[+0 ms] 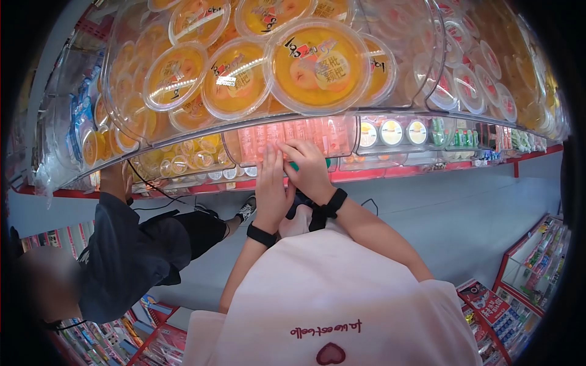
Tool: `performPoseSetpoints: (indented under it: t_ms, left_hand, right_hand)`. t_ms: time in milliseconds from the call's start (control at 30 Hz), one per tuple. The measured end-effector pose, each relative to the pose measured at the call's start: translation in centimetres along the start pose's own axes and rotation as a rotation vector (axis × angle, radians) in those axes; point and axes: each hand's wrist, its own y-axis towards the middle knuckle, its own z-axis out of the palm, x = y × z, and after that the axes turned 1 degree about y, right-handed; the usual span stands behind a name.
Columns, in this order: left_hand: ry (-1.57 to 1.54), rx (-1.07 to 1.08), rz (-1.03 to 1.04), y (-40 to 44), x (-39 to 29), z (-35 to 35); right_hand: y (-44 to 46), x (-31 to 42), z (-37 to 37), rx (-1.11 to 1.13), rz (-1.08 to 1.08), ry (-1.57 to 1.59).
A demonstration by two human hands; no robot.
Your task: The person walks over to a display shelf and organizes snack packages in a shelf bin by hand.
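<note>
Both hands are up at the shelves here, side by side; the left hand (pixel 273 183) reaches forward with its fingers straight and close together, tips over the near part of the pink packets (pixel 323 129); the right hand (pixel 310 172) comes in just beside it, fingers bent across toward the left one; whether either is clamped on a packet, I cannot tell from here; those pink packets stand in a row inside a clear bin (pixel 356 137), right below the big clear upper bin heaped with orange cups (pixel 320 64); to the right of the packets sit white-lidded tubs (pixel 392 132), then green packs (pixel 462 136) farther along; smaller yellow cups (pixel 196 152) fill the space on the left; a dark band circles each wrist, above a pale shirt (pixel 336 280) bearing a red heart (pixel 331 354); and over on the left, well apart from these two hands, another person in a dark top (pixel 125 256) leans in, an arm raised to the same display.
</note>
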Motion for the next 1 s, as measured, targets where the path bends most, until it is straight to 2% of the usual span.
performPoseSetpoints:
  t_ms: [267,333,400,433,500,600,800,900,1000]
  left_hand:
    - [0.009,0.076,-0.028,0.3,-0.3,0.4]
    - [0.099,0.081,0.023,0.0,0.1,0.7]
    - [0.075,0.072,-0.010,0.0,-0.4,0.4]
    - [0.055,0.060,-0.035,0.1,-0.6,0.3]
    - [0.074,0.064,-0.035,0.3,-0.8,0.2]
    - [0.106,0.083,-0.026,0.4,-1.0,0.2]
    - [0.142,0.098,-0.024,0.4,-1.1,0.2]
    - [0.146,0.105,-0.026,0.4,-1.1,0.1]
    - [0.144,0.105,-0.025,0.4,-1.1,0.0]
  right_hand:
    - [-0.2,-0.3,-0.5,-0.001,0.023,0.033]
    - [0.1,-0.1,-1.4,-0.015,0.019,0.038]
    - [0.6,0.4,-3.1,-0.161,0.091,-0.198]
    - [0.7,0.0,-3.3,-0.155,0.083,-0.196]
    - [0.8,-1.0,-3.4,-0.127,0.155,-0.490]
    - [0.0,-1.9,-2.8,-0.072,0.026,-0.597]
    - [0.2,-1.9,-3.9,-0.114,0.163,-0.225]
    - [0.3,-1.5,-4.0,-0.138,0.230,-0.205]
    - [0.7,-1.3,-4.3,-0.096,0.196,-0.300]
